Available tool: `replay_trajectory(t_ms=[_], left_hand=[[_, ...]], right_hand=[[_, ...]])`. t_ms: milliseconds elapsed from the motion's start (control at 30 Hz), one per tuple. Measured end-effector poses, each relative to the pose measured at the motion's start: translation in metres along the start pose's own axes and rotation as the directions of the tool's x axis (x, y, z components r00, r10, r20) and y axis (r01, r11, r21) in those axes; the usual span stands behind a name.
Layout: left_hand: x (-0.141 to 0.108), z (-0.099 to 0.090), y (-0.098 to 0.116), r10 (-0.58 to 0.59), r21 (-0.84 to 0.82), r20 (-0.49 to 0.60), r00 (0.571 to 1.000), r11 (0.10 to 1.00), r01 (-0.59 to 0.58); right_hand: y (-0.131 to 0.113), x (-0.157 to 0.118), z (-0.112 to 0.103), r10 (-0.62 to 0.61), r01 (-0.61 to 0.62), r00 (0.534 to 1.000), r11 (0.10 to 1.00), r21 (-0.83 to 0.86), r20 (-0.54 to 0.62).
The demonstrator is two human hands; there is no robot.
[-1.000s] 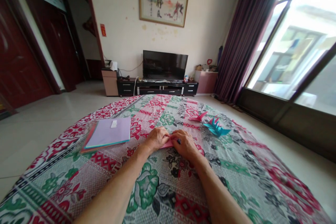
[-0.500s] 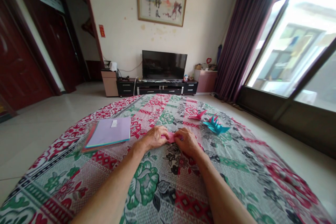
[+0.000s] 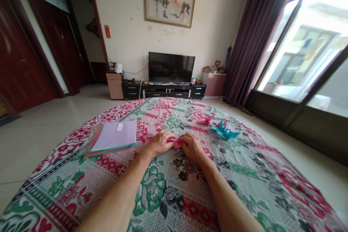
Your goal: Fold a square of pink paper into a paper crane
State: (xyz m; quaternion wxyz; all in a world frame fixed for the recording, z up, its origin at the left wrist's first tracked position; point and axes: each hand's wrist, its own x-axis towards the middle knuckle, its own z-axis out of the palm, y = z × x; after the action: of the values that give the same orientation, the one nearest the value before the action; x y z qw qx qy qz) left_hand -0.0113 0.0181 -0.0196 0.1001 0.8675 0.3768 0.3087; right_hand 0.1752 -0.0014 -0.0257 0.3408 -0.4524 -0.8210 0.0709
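Observation:
A small folded piece of pink paper (image 3: 177,144) lies between my two hands at the middle of the table, partly covered by fingers. My left hand (image 3: 162,142) is closed on its left end. On the other end, the fingers of my right hand (image 3: 191,145) are bent over the paper and press it. Beyond my right hand stand folded paper cranes: a pink crane (image 3: 207,119) and a blue crane (image 3: 225,131), with more pink paper showing behind the blue one.
To the left lies a stack of coloured paper sheets (image 3: 112,138), lilac on top, with a small white slip (image 3: 119,127) on it. A patterned cloth (image 3: 149,192) covers the round table. Farther back are a television (image 3: 171,68) and a low cabinet (image 3: 156,92).
My right-hand fingers have shifted slightly left over the pink paper, covering more of it. My left hand keeps its hold. The whole view has moved slightly.

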Motion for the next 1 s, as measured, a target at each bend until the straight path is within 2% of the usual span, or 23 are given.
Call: replay_trajectory(t_ms=[200, 567, 800, 900, 1000], left_hand=[[-0.006, 0.003, -0.001, 0.074, 0.103, 0.031, 0.997, 0.992, -0.077], [-0.011, 0.003, 0.011, 0.074, 0.191, 0.027, 0.997, 0.979, -0.078], [-0.011, 0.003, 0.011, 0.014, 0.162, -0.020, 1.000, 0.987, -0.011], [-0.012, 0.002, 0.012, 0.026, 0.161, -0.052, 0.998, 0.987, -0.017], [-0.012, -0.001, 0.015, 0.076, 0.168, -0.002, 0.997, 0.983, -0.075]], right_hand=[[0.000, 0.000, 0.002, 0.022, -0.022, 1.000, 1.000, -0.018, -0.001], [-0.007, 0.004, 0.000, 0.070, -0.069, 0.998, 0.995, -0.071, 0.007], [0.004, 0.014, -0.002, 0.141, -0.138, 0.989, 0.988, -0.070, 0.040], [0.006, 0.013, -0.001, 0.132, -0.131, 0.991, 0.991, -0.037, 0.023], [0.003, 0.009, 0.000, 0.061, -0.061, 0.998, 0.998, -0.005, -0.034]])
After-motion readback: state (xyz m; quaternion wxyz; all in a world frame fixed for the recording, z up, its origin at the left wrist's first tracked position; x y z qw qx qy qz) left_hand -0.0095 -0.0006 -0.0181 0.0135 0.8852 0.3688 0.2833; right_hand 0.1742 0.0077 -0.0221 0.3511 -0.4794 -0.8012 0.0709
